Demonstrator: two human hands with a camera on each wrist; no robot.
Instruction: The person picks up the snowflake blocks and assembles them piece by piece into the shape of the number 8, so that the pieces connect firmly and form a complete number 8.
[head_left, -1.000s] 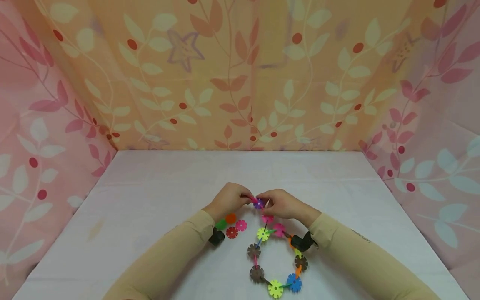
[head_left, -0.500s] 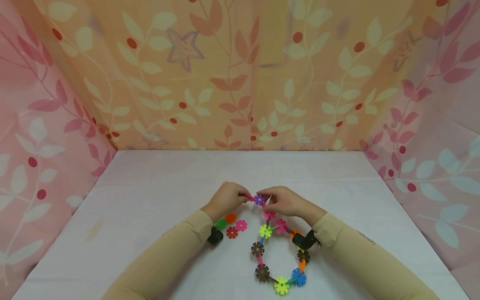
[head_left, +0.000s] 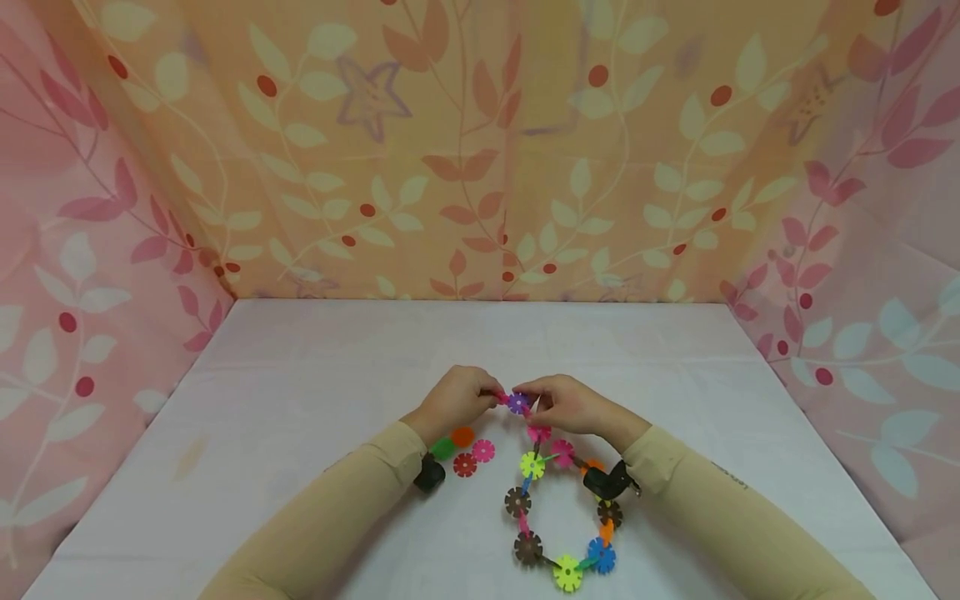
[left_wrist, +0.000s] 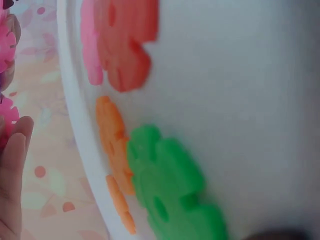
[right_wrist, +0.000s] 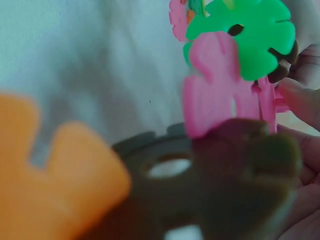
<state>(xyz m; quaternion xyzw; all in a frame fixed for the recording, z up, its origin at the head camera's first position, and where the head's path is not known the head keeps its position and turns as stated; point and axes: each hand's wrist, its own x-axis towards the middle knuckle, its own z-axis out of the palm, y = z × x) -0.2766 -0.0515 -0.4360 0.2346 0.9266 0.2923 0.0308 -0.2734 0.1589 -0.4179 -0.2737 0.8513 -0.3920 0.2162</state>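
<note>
Interlocking plastic snowflake discs form a chain: a multicolored ring (head_left: 528, 547) with a short tail rising from its upper left. At the tail's top is a purple disc (head_left: 518, 404), with a pink disc (head_left: 538, 432) below it. My left hand (head_left: 456, 402) pinches a pink disc (head_left: 502, 397) seen edge-on against the purple one's left side. My right hand (head_left: 577, 412) grips the tail by the purple disc. In the right wrist view, a green disc (right_wrist: 260, 35), a pink disc (right_wrist: 212, 85) and a brown disc (right_wrist: 215, 175) of the chain stand close to the right fingers.
Loose discs lie near the left wrist: green (head_left: 442, 448), orange (head_left: 462, 437), red (head_left: 465, 465) and pink (head_left: 483, 451). A white cloth covers the table (head_left: 300, 350). Patterned curtains (head_left: 480, 150) stand behind and at both sides.
The ring has shifted slightly to the right as the right hand moved a little that way. Both hands keep their hold near the purple disc. The loose discs stay where they were.
</note>
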